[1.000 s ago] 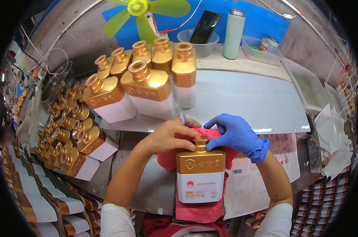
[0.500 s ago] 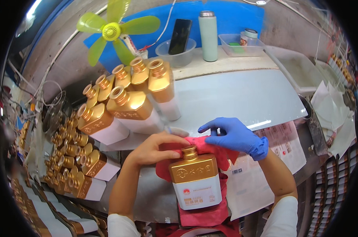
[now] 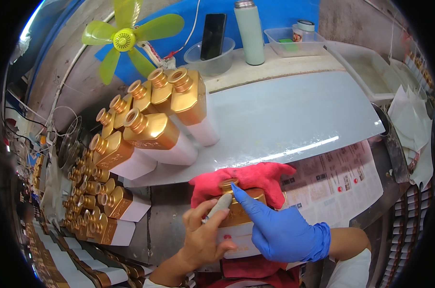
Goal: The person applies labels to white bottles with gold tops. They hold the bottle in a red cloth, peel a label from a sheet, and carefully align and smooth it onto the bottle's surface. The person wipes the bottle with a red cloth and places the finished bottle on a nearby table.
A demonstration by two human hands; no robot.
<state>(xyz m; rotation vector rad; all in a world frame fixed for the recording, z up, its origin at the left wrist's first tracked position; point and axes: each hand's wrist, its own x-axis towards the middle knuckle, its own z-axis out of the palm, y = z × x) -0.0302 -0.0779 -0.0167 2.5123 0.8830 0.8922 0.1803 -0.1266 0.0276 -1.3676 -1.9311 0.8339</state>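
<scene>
A bottle with a gold shoulder and white lower body [image 3: 234,234] leans back on a bunched red cloth [image 3: 263,175] in front of me. Its gold neck points away from me, and my hands cover much of its front. My bare left hand [image 3: 203,235] is closed at the bottle's left side. Between its thumb and fingers shows a pale grey, finger-shaped piece [image 3: 220,205], perhaps cloth, close to the neck. My right hand [image 3: 284,230], in a blue glove, holds nothing. Its index finger stretches to the bottle's neck, while the other fingers bend over the right side.
Several gold-and-white bottles [image 3: 162,139] stand at the left of a grey board [image 3: 294,110]; more [image 3: 114,204] crowd lower left. A green fan [image 3: 124,40] is behind them. Printed paper [image 3: 332,177] lies right. A phone [image 3: 213,36] and a flask [image 3: 250,33] stand at the back.
Both hands have come from the cloth beyond the neck down to the bottle. A pale grey piece now shows in my left hand, and my right index finger has reached the neck.
</scene>
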